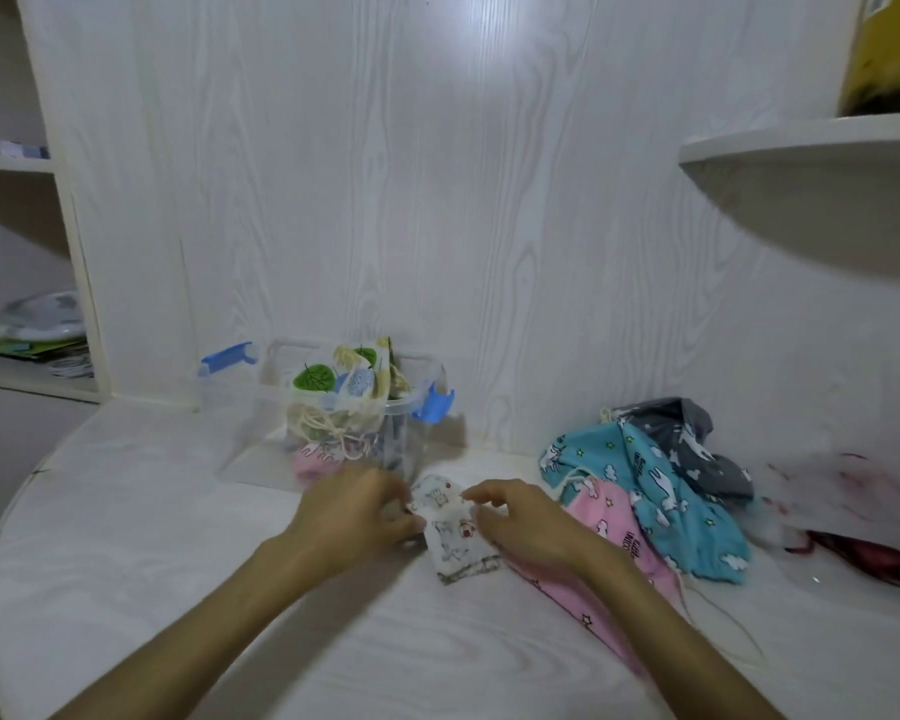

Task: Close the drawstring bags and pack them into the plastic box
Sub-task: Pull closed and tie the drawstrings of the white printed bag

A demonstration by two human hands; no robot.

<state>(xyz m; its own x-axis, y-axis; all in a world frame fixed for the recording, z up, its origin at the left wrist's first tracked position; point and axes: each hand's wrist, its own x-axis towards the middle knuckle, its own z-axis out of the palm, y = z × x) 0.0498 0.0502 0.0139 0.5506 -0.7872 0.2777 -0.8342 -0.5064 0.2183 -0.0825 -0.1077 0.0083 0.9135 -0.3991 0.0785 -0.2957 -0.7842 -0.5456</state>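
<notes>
A small white printed drawstring bag (455, 537) lies on the white table between my hands. My left hand (357, 511) grips its left edge with curled fingers. My right hand (520, 517) pinches its top right edge. Behind them stands the clear plastic box (261, 439) with blue clips, holding a leaf-print bag (333, 387) and a pink bag (315, 459). To the right lies a heap of loose bags: pink (614, 527), turquoise (661, 491) and grey (697, 439).
The box's clear lid (219, 376) with a blue clip leans against the wall behind the box. A white and red fabric pile (853, 506) sits at the far right. A curved shelf (801, 148) juts out above the right side. The table's rounded edge (1, 537) runs on the left.
</notes>
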